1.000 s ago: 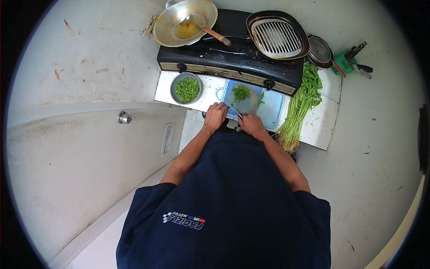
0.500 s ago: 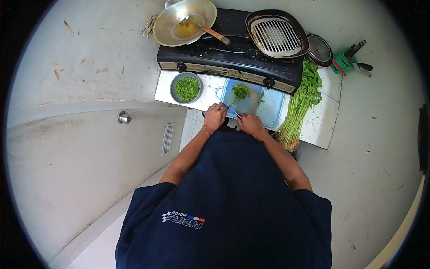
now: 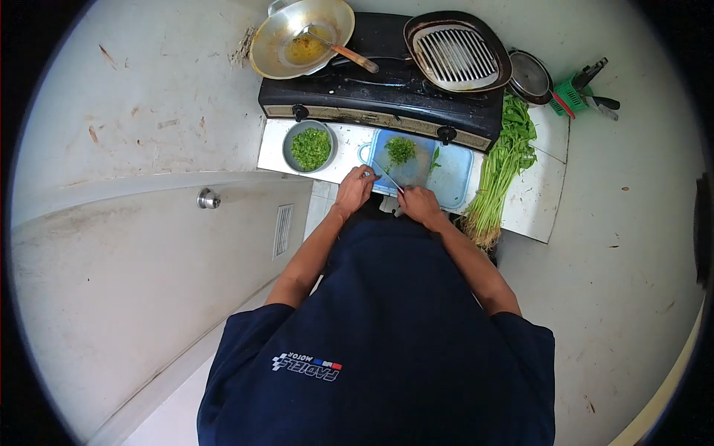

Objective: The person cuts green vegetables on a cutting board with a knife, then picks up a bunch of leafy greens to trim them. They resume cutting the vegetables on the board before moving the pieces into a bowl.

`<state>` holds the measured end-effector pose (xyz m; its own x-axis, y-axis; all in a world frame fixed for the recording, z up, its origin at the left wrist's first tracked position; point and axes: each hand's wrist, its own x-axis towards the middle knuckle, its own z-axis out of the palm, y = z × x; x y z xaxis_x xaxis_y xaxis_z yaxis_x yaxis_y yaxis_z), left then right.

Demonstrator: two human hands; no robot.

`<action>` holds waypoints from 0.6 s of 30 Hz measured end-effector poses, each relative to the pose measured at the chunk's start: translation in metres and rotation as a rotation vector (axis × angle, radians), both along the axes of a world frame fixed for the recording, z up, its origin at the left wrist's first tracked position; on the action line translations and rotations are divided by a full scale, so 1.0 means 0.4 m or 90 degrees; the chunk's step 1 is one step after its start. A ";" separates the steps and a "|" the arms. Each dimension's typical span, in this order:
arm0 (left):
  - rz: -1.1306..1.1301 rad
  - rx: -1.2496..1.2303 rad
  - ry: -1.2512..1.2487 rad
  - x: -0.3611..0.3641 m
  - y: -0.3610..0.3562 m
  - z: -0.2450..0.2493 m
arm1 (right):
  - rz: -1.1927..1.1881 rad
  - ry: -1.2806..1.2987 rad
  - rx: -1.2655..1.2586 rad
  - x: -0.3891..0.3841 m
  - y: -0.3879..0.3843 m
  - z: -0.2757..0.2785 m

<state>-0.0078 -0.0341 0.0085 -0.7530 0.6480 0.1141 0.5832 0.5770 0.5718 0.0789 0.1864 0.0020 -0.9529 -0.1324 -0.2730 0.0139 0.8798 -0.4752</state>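
My right hand (image 3: 422, 204) is wrapped round the handle of a knife (image 3: 391, 178), whose blade points up and left over the blue cutting board (image 3: 455, 178). At the board's lower left edge, my left hand (image 3: 355, 189) has its fingers drawn together close to the blade tip; what they hold, if anything, is too small to name. Chopped greens (image 3: 401, 150) lie in a small heap on the upper part of the board, with a few loose leaves (image 3: 435, 160) to their right. A grey bowl (image 3: 287, 152) of chopped greens (image 3: 310, 148) stands left of the board.
Behind the board is a black stove (image 3: 372, 93) bearing a wok (image 3: 265, 46) with a wooden-handled spatula (image 3: 355, 58) and a grill pan (image 3: 508, 67). Long-stemmed greens (image 3: 497, 178) lie on the right, near a strainer (image 3: 529, 78) and a green basket (image 3: 569, 99) with utensils.
The knife blade has swung slightly and more of it shows. My left hand has shifted a little left, with its fingers still together. The whole view has moved slightly.
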 end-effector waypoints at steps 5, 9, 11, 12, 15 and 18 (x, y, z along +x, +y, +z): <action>0.005 0.005 -0.013 0.000 -0.003 -0.004 | 0.019 -0.004 -0.022 0.007 -0.004 0.005; 0.017 0.011 -0.006 0.009 -0.004 -0.010 | 0.020 -0.001 -0.052 0.008 0.000 0.006; 0.022 0.012 0.001 0.012 -0.002 -0.004 | 0.037 -0.006 -0.043 0.000 -0.003 0.000; 0.027 0.016 0.003 0.014 -0.001 -0.008 | 0.045 -0.008 -0.038 -0.003 -0.004 0.002; 0.029 0.011 0.012 0.017 0.003 -0.018 | 0.023 0.041 -0.024 -0.012 -0.017 0.007; 0.016 0.001 0.026 0.025 -0.003 -0.014 | 0.032 -0.007 -0.018 -0.012 -0.008 0.009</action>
